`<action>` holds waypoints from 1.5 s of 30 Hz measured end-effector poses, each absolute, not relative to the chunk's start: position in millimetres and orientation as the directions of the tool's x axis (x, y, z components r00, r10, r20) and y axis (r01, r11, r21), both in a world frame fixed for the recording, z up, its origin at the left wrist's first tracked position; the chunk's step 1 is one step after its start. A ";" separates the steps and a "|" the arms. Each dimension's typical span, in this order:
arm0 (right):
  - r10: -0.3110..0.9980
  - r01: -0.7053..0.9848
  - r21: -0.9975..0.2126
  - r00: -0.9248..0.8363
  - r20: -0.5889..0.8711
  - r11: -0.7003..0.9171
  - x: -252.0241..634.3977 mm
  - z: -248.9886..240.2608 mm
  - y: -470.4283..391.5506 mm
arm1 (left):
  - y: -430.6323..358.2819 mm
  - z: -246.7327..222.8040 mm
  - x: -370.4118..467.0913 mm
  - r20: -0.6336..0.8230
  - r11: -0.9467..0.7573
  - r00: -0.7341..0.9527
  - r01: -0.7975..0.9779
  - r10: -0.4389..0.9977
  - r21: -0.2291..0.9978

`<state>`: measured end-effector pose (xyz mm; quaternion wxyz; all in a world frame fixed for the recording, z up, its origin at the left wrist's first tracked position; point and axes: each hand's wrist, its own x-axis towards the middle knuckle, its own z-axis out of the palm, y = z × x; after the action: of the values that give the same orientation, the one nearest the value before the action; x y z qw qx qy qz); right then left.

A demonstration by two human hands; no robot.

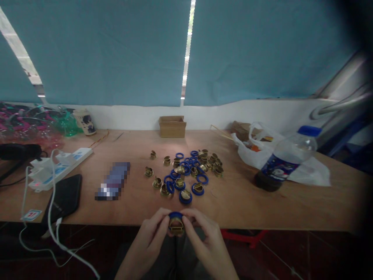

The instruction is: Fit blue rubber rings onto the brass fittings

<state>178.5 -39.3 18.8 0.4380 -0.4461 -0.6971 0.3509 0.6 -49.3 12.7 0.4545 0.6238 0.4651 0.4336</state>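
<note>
Between my two hands, just off the table's front edge, is a brass-coloured metal fitting (176,229) with a blue ring (175,214) around its upper rim. My left hand (150,241) pinches it on the left side with thumb and fingers. From the right, my right hand (205,237) grips it the same way. On the table ahead lies a loose pile of similar brass fittings (157,182) and blue rings (202,179). A few fittings, such as the one nearest me (185,195), sit with a blue ring around the base.
A small cardboard box (172,128) stands at the back. To the right are a cola bottle (287,159) and a white plastic bag (247,153). On the left lie a blurred-out phone (113,181), a black power bank (65,196), a power strip (62,167) and a patterned cup (85,121).
</note>
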 end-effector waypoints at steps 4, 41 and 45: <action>0.914 0.354 -0.844 -0.207 0.349 0.403 175.9 11.9 -40.0 | -48.4 12.6 0.5 0.109 -0.145 0.191 0.188 0.976 0.971; 0.940 0.641 -0.722 -0.338 0.040 0.261 307.7 27.7 61.6 | -35.9 2.6 6.4 0.045 -0.041 0.031 -0.124 0.999 0.991; 0.936 0.660 -0.707 -0.353 0.011 0.257 308.3 27.5 65.0 | -34.1 -2.2 5.1 0.037 -0.028 0.061 -0.133 0.997 0.991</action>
<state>308.3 65.0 27.5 0.2216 -0.5240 -0.7610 0.3115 5.1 -34.1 -2.2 0.5393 0.4894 0.4417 0.5240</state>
